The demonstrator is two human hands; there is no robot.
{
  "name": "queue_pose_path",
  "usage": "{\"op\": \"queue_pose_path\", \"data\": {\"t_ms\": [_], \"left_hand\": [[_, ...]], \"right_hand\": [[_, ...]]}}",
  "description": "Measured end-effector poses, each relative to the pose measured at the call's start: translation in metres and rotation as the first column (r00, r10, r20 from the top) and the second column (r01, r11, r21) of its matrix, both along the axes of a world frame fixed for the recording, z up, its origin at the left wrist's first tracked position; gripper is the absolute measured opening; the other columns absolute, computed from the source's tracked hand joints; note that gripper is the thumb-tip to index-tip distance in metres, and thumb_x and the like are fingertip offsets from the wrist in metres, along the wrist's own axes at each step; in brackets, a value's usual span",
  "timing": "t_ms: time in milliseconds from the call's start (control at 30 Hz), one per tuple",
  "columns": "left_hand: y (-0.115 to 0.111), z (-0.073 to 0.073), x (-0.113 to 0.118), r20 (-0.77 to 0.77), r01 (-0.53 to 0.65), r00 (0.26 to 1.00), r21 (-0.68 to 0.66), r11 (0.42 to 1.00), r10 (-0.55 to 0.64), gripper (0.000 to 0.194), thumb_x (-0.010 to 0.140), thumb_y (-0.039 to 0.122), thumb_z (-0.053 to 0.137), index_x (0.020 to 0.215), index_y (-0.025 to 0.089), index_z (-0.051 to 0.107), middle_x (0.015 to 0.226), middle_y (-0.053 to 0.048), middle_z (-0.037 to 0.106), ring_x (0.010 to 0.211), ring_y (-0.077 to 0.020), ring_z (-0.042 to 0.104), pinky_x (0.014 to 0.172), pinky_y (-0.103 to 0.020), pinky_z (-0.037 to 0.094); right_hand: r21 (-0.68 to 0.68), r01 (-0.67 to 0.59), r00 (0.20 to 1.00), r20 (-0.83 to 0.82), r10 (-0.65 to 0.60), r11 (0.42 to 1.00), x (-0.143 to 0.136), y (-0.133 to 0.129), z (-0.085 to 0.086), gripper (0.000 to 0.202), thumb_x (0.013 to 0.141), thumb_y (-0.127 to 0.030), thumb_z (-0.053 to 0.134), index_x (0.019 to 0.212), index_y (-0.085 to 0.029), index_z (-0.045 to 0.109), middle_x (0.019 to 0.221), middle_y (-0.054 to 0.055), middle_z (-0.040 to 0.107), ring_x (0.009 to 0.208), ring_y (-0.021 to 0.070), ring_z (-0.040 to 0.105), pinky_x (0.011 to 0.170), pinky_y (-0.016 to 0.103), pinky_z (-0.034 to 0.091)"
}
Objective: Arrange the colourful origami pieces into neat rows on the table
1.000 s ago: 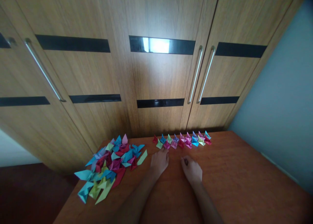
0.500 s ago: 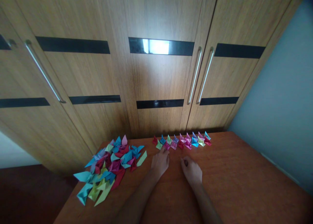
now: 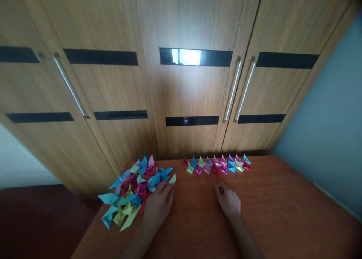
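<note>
My left hand [image 3: 158, 206] lies palm down on the table [image 3: 283, 213], fingers loosely spread, its fingertips touching the right edge of the loose pile of folded paper pieces [image 3: 135, 187]. I cannot tell whether it has actually pinched a piece; a light green piece [image 3: 172, 179] sits just beyond the fingertips. My right hand [image 3: 229, 202] rests on the bare wood well apart from the left, curled into a loose fist with the thumb tucked toward the fingers; it looks to hold nothing, though the inside of the curl is hidden from me.

The pile spreads over the table's left side, a jumble of blue, red, pink, green and purple pieces, some overlapping, a few reaching the table's left edge. Farther back, near the table's far edge, a tidy row of folded paper pieces [image 3: 217, 164] stands in two close lines, running from about the middle of the table to the right, apart from both hands.

Behind the table rises a wooden wardrobe [image 3: 186, 93] with dark horizontal strips and long metal handles [image 3: 240, 89]. A pale blue wall [image 3: 333, 131] closes the right side.
</note>
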State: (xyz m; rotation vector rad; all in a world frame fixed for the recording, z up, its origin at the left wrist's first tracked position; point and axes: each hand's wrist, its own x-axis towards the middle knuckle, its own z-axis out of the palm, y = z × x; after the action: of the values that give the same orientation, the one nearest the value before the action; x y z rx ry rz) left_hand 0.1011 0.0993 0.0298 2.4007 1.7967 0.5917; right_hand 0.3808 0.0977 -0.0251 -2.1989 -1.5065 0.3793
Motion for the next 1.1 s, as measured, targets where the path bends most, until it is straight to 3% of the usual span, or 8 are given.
{"op": "queue_pose_path", "data": {"t_ms": [200, 267, 400, 467, 767, 967, 1100], "left_hand": [[-0.002, 0.021, -0.074, -0.082, -0.153, 0.982, 0.168, 0.974, 0.169, 0.026, 0.090, 0.029, 0.040, 0.108, 0.024, 0.059, 0.111, -0.006, 0.057, 0.095, -0.0202, 0.060, 0.075, -0.028, 0.050], [-0.002, 0.024, -0.090, -0.104, -0.136, 0.983, 0.154, 0.979, 0.153, 0.026, 0.090, 0.030, 0.041, 0.107, 0.024, 0.059, 0.111, -0.006, 0.056, 0.098, -0.0208, 0.058, 0.078, -0.029, 0.050], [0.002, 0.020, -0.109, -0.130, 0.003, 0.991, 0.065, 0.998, 0.005, 0.027, 0.087, 0.026, 0.045, 0.109, 0.024, 0.060, 0.105, -0.006, 0.057, 0.096, -0.0198, 0.058, 0.082, -0.030, 0.048], [0.004, 0.017, -0.113, -0.137, 0.044, 0.990, 0.032, 0.999, -0.039, 0.028, 0.086, 0.023, 0.046, 0.110, 0.024, 0.060, 0.104, -0.006, 0.057, 0.094, -0.0194, 0.058, 0.082, -0.030, 0.048], [0.006, 0.012, -0.119, -0.134, 0.039, 0.990, 0.027, 0.999, -0.035, 0.028, 0.086, 0.021, 0.043, 0.106, 0.024, 0.063, 0.101, -0.006, 0.062, 0.093, -0.0200, 0.060, 0.080, -0.031, 0.049], [0.004, 0.014, -0.121, -0.080, 0.066, 0.995, 0.182, 0.981, -0.052, 0.026, 0.086, 0.029, 0.046, 0.102, 0.022, 0.065, 0.099, -0.007, 0.066, 0.093, -0.0216, 0.063, 0.081, -0.032, 0.051], [-0.001, 0.030, -0.105, 0.040, 0.112, 0.991, 0.307, 0.945, -0.130, 0.025, 0.086, 0.035, 0.047, 0.099, 0.023, 0.064, 0.097, -0.006, 0.067, 0.095, -0.0206, 0.063, 0.084, -0.032, 0.051]], "right_hand": [[0.060, -0.126, 0.992, 0.004, 0.126, 0.990, -0.011, -0.003, -0.003, 0.027, 0.089, -0.038, 0.039, 0.075, -0.023, 0.058, 0.070, -0.001, 0.065, 0.064, 0.0139, 0.059, 0.052, 0.022, 0.029], [0.074, -0.187, 0.982, 0.007, 0.187, 0.980, -0.017, -0.004, -0.004, 0.026, 0.088, -0.036, 0.040, 0.074, -0.023, 0.057, 0.068, -0.001, 0.063, 0.062, 0.0133, 0.058, 0.052, 0.022, 0.029], [0.095, -0.234, 0.972, -0.002, 0.235, 0.967, -0.025, -0.004, -0.006, 0.025, 0.088, -0.036, 0.041, 0.071, -0.023, 0.054, 0.066, -0.002, 0.062, 0.061, 0.0124, 0.056, 0.052, 0.021, 0.029], [0.110, -0.228, 0.973, -0.015, 0.231, 0.967, -0.025, -0.003, -0.007, 0.026, 0.088, -0.037, 0.041, 0.071, -0.023, 0.054, 0.064, -0.003, 0.060, 0.060, 0.0121, 0.056, 0.051, 0.021, 0.028], [0.135, -0.223, 0.973, -0.036, 0.230, 0.965, -0.022, -0.004, -0.007, 0.025, 0.087, -0.036, 0.043, 0.069, -0.023, 0.053, 0.062, -0.004, 0.059, 0.059, 0.0114, 0.055, 0.050, 0.021, 0.026], [0.134, -0.228, 0.971, -0.044, 0.235, 0.964, -0.022, -0.002, -0.008, 0.024, 0.087, -0.035, 0.044, 0.069, -0.023, 0.055, 0.063, -0.004, 0.061, 0.060, 0.0116, 0.056, 0.051, 0.021, 0.027], [0.135, -0.227, 0.972, -0.030, 0.233, 0.964, -0.022, -0.001, -0.010, 0.023, 0.087, -0.035, 0.044, 0.071, -0.023, 0.056, 0.064, -0.004, 0.061, 0.060, 0.0114, 0.056, 0.051, 0.021, 0.027]]}}
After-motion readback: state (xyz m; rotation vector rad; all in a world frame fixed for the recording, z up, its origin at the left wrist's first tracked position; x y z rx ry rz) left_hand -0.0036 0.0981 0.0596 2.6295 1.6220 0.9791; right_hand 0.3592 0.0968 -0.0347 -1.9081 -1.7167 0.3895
